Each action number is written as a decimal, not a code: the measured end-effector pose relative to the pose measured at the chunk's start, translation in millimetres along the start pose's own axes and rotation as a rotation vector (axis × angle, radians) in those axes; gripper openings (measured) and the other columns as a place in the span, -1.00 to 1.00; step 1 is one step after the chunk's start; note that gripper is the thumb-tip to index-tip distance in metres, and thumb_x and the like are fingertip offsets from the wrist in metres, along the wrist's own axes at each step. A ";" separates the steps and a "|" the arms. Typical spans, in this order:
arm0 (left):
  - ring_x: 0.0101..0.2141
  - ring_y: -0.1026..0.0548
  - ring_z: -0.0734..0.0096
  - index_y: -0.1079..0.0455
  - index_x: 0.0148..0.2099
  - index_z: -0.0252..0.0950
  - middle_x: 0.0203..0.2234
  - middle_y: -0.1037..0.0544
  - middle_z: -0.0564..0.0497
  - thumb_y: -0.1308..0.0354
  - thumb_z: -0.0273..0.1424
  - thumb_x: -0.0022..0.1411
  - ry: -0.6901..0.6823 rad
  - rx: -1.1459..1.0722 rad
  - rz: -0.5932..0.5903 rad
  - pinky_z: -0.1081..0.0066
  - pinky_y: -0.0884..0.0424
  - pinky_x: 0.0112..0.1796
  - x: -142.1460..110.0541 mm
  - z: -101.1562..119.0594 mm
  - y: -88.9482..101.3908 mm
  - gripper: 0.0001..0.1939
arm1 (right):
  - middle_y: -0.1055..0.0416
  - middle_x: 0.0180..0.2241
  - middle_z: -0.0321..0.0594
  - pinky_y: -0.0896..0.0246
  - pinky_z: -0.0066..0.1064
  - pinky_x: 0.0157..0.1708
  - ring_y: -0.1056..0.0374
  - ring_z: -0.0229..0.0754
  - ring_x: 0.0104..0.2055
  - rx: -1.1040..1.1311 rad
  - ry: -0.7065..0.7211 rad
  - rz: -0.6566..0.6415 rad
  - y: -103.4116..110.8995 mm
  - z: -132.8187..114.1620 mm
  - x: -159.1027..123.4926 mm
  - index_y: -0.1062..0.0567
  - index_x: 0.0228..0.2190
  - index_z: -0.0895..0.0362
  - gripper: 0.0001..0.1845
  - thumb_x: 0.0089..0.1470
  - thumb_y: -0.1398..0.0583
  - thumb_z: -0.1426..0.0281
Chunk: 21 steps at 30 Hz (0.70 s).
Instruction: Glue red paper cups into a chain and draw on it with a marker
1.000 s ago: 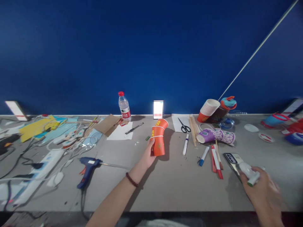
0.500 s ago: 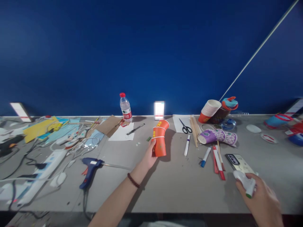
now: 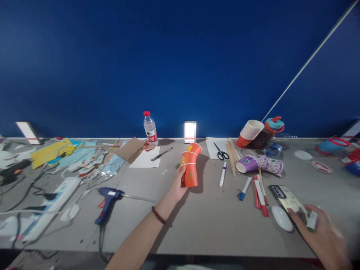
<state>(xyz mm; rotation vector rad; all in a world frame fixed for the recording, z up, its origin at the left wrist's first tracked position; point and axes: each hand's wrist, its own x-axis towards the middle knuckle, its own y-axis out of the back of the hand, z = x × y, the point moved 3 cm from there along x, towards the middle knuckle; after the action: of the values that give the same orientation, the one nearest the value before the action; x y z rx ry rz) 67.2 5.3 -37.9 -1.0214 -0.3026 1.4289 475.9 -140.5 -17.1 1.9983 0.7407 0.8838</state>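
A grey surface (image 3: 219, 225) ran the width of the view, meeting a plain blue wall (image 3: 174, 67) at its far edge; a thin pale line (image 3: 312, 60) slanted up the wall on the right. Along that edge stood a clear plastic bottle with a red cap (image 3: 151, 131), a small rectangle with a bright white face (image 3: 190, 131) and a tilted stack of nested white-and-orange paper cups (image 3: 251, 132).

The left hand (image 3: 180, 186) was closed around the lower part of a bent column of orange paper cups (image 3: 190, 175), near the middle of the surface. The right hand (image 3: 323, 228) held a white marker with a green end (image 3: 312, 222) over the lower part of a pale-backed phone (image 3: 292, 204); whether it touched the phone could not be told. A smooth white computer mouse (image 3: 282, 218) lay just beside the phone.

The near edge of the surface passed beneath both arms. Between the left forearm and the mouse lay a broad open stretch. The left side was tighter, with a dark blue glue gun (image 3: 108, 200) and a long white power strip (image 3: 53, 210) among tangled cables.
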 end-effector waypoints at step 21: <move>-0.24 -0.56 0.26 -0.39 -0.08 -0.24 -0.25 -0.57 -0.08 -0.34 -0.23 0.05 0.022 -0.026 -0.006 0.31 -0.46 -0.18 0.3 0.3 -2.2 -0.60 | -0.37 -0.60 -0.11 -0.09 -0.18 -0.54 -0.37 -0.03 -0.60 0.077 -0.297 -0.136 1.5 34.1 40.1 -0.32 -0.62 -0.23 -0.76 -0.44 -0.19 -0.01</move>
<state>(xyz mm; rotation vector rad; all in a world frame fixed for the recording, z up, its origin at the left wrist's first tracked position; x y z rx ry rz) 68.5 6.0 -36.3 -1.0562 -0.3088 1.4111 526.6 -126.1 -17.6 2.0605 0.7379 0.4709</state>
